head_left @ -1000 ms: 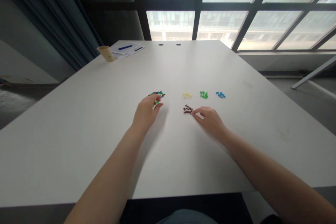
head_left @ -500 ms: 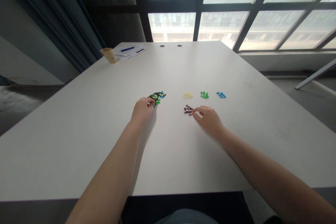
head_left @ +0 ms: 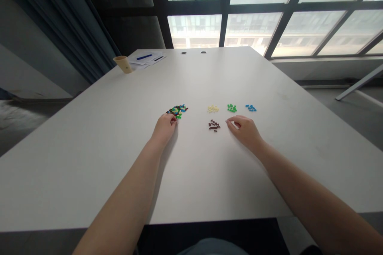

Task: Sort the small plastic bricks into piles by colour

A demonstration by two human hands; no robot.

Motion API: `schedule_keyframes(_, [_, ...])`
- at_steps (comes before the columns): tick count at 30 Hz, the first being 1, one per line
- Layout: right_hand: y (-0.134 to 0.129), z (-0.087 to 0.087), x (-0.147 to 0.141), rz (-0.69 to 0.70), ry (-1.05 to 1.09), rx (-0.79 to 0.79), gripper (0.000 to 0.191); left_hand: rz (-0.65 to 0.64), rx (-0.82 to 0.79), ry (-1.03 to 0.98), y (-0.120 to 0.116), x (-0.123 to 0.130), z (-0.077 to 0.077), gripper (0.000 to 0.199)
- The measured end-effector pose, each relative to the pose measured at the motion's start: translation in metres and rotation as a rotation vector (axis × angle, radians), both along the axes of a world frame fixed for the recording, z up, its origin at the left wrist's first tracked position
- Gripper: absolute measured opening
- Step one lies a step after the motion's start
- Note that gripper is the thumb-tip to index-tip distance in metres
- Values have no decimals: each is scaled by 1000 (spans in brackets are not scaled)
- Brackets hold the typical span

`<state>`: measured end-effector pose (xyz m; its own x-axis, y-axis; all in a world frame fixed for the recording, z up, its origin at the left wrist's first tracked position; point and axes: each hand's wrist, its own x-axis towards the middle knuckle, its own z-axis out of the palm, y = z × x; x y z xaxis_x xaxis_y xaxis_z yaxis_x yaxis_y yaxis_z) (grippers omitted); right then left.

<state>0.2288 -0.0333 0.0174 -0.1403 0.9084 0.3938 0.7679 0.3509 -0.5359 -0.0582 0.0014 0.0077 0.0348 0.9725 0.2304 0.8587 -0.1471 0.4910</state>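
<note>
A mixed pile of small toy building bricks (head_left: 177,110), in green, blue, yellow and dark brown, lies on the white table (head_left: 191,175). At its near edge is my left hand (head_left: 165,127), thumb and fingers pinched together; whatever they hold is hidden. My right hand (head_left: 245,131) is just right of a small group of dark brown bricks (head_left: 213,126), apart from it. Its thumb and index finger come together at the tips, and anything between them is too small to make out. Behind it lie separate groups of pale yellow bricks (head_left: 213,108), green bricks (head_left: 231,108) and blue bricks (head_left: 251,108).
At the far left of the table, a tan paper cup (head_left: 123,65) stands near the edge. Beside it are papers (head_left: 146,60) with a blue pen (head_left: 144,57) on top. Two round inserts are set in the tabletop near the window.
My right hand has drawn away from the brown bricks, slightly right and farther from me. My left hand has shifted a little nearer to me at the mixed pile's edge.
</note>
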Motion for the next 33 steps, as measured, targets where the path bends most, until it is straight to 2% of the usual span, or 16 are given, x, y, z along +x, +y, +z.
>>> schedule_keyframes(2, [1, 2, 2, -14, 7, 9, 23, -14, 22, -79, -2, 4, 4, 10])
schedule_keyframes(5, [2, 3, 5, -32, 11, 17, 21, -44, 12, -301, -9, 17, 11, 10])
schedule_keyframes(10, [4, 1, 7, -39, 8, 7, 20, -257, -118, -792, -28, 47, 22, 23])
schedule_keyframes(14, [3, 1, 6, -28, -2, -6, 21, -379, -228, -946, -46, 64, 30, 25])
schedule_keyframes(20, [4, 1, 5, -34, 9, -13, 20, -475, -183, -981, -61, 72, 40, 20])
schedule_keyframes(28, [4, 0, 5, -17, -4, -28, 21, -572, 94, -666, -68, 71, 44, 9])
schedule_keyframes(33, [4, -1, 5, -17, -7, -28, 20, -611, 194, -629, -70, 70, 42, 8])
